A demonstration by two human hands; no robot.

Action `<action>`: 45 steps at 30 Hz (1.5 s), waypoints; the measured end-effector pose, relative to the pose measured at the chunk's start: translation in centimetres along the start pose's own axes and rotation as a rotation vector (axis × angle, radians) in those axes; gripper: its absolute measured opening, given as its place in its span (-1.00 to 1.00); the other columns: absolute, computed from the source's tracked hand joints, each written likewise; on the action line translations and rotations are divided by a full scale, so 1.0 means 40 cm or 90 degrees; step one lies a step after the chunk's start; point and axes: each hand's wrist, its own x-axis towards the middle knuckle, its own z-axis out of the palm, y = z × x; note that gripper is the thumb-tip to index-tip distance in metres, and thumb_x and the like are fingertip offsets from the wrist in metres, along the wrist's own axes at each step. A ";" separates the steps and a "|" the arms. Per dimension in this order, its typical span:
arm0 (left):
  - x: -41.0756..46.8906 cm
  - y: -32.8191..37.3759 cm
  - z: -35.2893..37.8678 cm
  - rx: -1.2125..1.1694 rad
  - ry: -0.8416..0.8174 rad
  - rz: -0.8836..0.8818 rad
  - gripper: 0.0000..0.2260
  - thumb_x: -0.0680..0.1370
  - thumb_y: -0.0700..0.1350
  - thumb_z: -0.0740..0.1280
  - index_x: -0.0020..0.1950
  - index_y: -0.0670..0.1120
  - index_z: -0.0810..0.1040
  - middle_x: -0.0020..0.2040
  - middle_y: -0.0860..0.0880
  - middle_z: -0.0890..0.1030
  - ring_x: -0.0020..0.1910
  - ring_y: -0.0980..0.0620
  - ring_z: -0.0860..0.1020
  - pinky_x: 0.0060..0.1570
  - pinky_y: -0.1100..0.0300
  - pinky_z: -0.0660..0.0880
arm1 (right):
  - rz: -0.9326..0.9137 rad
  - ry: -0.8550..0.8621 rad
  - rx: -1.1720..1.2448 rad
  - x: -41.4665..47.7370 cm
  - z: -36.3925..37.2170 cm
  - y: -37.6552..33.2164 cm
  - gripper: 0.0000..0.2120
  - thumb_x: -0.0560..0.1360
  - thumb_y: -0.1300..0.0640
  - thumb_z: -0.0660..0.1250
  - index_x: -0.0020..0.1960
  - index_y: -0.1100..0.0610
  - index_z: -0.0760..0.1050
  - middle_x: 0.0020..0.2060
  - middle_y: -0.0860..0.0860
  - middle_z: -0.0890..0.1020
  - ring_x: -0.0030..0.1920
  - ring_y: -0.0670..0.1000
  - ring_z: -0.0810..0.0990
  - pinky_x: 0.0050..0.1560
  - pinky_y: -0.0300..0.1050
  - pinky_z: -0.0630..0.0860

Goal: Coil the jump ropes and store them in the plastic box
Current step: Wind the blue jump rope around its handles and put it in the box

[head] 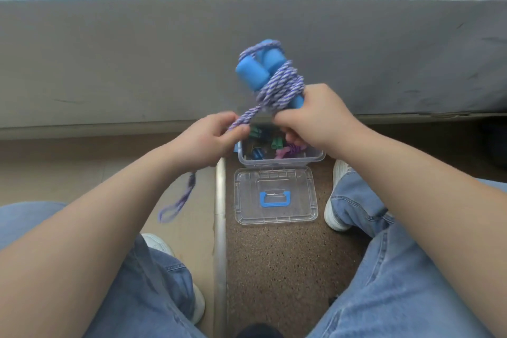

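Right hand [315, 118]: fingers curled round the lower ends of two blue foam handles [252, 71], held above the box.
Left hand [208, 140]: pinching the purple-white rope [282, 85] just beside the right hand; rope wound round the handles, loose loop [178, 200] hanging below.
Clear plastic box [274, 162]: on floor beneath hands, holding other coiled jump ropes [274, 145].
Lid [247, 200]: flat, touching the box's near side.
Metal floor strip [220, 228]: left of lid.

Rope [281, 86] is showing a purple-and-white twisted pattern; its handles [251, 74] are showing plain blue. Clear lid [300, 200] is carrying a blue grip [275, 203]. Carpet [274, 269] is showing brown speckling.
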 end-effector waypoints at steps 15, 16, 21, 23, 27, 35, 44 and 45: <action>-0.005 -0.021 0.033 -0.111 -0.026 -0.199 -0.52 0.69 0.11 0.07 -0.11 -0.16 0.63 -0.44 -0.05 0.59 -0.45 0.02 0.57 -0.38 0.33 0.47 | 0.038 -0.132 0.237 0.009 -0.001 0.019 -0.62 0.46 0.37 0.45 0.21 0.16 0.45 -0.17 0.12 0.62 -0.45 0.03 0.52 -0.35 -0.07 0.50; -0.006 -0.020 0.033 -0.157 -0.012 -0.217 -0.60 0.69 0.07 0.12 -0.06 -0.18 0.59 -0.44 -0.07 0.55 -0.48 0.01 0.55 -0.41 0.30 0.49 | 0.025 -0.156 0.264 0.006 0.003 0.014 -0.65 0.47 0.37 0.44 0.18 0.17 0.44 -0.15 0.14 0.61 -0.45 0.02 0.50 -0.33 -0.06 0.49; 0.004 -0.044 0.026 -0.097 0.019 -0.152 -0.69 0.59 0.16 0.24 -0.20 -0.01 0.55 -0.40 0.07 0.46 -0.42 0.01 0.50 -0.17 -0.04 0.65 | 0.030 -0.158 0.317 0.008 0.009 0.009 -0.78 0.51 0.34 0.41 0.04 0.16 0.42 -0.32 0.11 0.55 -0.40 0.07 0.45 -0.35 -0.08 0.40; -0.002 -0.030 0.024 -0.100 0.019 -0.105 -0.71 0.58 0.21 0.19 -0.05 0.09 0.61 -0.42 0.15 0.44 -0.39 0.03 0.46 -0.23 -0.08 0.65 | 0.043 -0.162 0.314 0.010 0.005 0.012 -0.82 0.52 0.31 0.40 0.03 0.17 0.44 -0.35 0.09 0.56 -0.42 0.05 0.46 -0.34 -0.08 0.40; -0.013 0.009 0.024 -0.164 -0.011 0.003 -0.72 0.59 0.24 0.21 0.23 0.27 0.58 -0.44 0.23 0.49 -0.44 0.19 0.40 -0.44 0.23 0.45 | 0.046 -0.209 0.289 0.003 0.011 0.015 -0.83 0.50 0.24 0.44 0.02 0.16 0.47 -0.31 0.10 0.60 -0.41 0.05 0.48 -0.23 0.09 0.40; -0.003 0.005 0.030 -0.232 0.020 -0.002 -0.83 0.51 0.02 0.39 -0.02 -0.05 0.65 -0.15 0.06 0.66 -0.16 0.15 0.57 -0.01 0.11 0.51 | 0.058 -0.221 0.210 -0.013 0.032 0.013 -0.76 0.42 0.16 0.47 0.05 0.18 0.55 -0.29 0.12 0.62 -0.35 0.08 0.52 -0.16 0.14 0.42; 0.013 -0.018 0.021 -0.275 0.054 -0.054 -0.79 0.55 -0.01 0.28 -0.01 -0.09 0.64 -0.03 -0.12 0.70 -0.06 0.03 0.59 0.14 -0.07 0.54 | 0.044 -0.287 0.046 -0.008 0.016 0.034 -0.58 0.36 0.36 0.50 0.14 0.05 0.54 -0.09 0.09 0.69 -0.21 0.03 0.65 -0.12 0.05 0.63; 0.014 -0.022 0.015 -0.292 0.073 -0.046 -0.83 0.59 -0.04 0.27 -0.01 -0.05 0.64 -0.06 -0.04 0.69 -0.10 0.06 0.59 0.05 -0.02 0.56 | 0.010 -0.315 -0.034 -0.005 0.005 0.037 -0.57 0.35 0.33 0.51 0.13 -0.02 0.55 -0.05 0.05 0.70 -0.17 0.01 0.65 -0.10 0.04 0.63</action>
